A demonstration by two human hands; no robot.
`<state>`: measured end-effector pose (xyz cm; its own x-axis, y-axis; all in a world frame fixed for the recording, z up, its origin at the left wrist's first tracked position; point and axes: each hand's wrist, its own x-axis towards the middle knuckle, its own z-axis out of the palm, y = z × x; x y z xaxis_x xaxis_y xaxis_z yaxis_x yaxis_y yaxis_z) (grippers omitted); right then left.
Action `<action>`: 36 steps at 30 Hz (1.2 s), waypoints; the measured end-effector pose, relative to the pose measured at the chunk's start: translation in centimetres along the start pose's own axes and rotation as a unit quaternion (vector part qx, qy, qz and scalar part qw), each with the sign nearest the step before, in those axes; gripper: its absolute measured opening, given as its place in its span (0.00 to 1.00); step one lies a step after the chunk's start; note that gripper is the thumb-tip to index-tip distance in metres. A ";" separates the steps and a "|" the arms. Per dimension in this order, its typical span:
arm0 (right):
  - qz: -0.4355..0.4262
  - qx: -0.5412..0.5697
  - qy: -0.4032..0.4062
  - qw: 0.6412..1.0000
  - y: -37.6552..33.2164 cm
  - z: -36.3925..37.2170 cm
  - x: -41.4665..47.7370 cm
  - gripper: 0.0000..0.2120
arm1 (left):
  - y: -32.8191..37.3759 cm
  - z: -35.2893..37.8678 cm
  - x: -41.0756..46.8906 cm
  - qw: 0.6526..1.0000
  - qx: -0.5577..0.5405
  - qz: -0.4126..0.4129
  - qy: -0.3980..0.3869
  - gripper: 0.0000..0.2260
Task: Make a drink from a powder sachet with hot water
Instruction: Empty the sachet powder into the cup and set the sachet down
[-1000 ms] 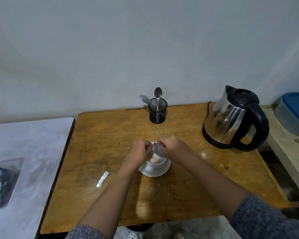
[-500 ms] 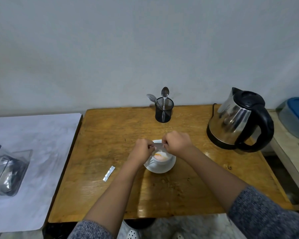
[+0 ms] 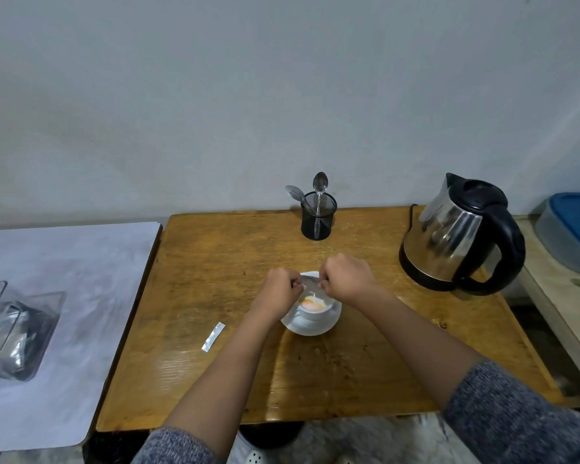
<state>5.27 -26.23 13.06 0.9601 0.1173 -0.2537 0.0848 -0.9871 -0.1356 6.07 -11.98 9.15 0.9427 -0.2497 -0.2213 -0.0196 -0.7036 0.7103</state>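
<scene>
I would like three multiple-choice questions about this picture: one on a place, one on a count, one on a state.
1. Where is the kettle?
A. right of the cup
B. left of the cup
C. on the white table

2. How many spoons stand in the black holder?
A. none
B. two
C. five

3. What is in the cup?
A. nothing
B. orange and white powder
C. a spoon

Answers:
1 A, it stands at the wooden table's right edge.
2 B, two handles rise from the mesh.
3 B, powder lies under the sachet that the left hand and the right hand hold.
</scene>
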 end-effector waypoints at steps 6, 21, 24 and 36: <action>-0.004 0.019 -0.008 1.000 0.0 -0.1 -0.5 0.08 | 0.0 0.0 -0.1 1.000 -0.001 -0.002 0.005 0.06; 0.034 0.130 0.010 0.991 0.7 0.3 -0.7 0.07 | 0.3 0.1 -0.6 1.000 -0.014 0.001 0.024 0.06; 0.025 0.149 0.017 0.988 0.8 0.4 -0.9 0.13 | 0.3 0.0 -0.6 1.000 -0.016 0.004 0.022 0.06; 0.029 0.168 0.021 0.985 0.3 0.7 -0.2 0.06 | -0.1 -0.2 -0.4 0.999 -0.025 0.002 0.030 0.11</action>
<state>4.86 -26.46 12.37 0.9716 0.0500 -0.2314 -0.0568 -0.8995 -0.4331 5.79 -11.67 9.31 0.9609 -0.2108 -0.1795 -0.0076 -0.6682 0.7439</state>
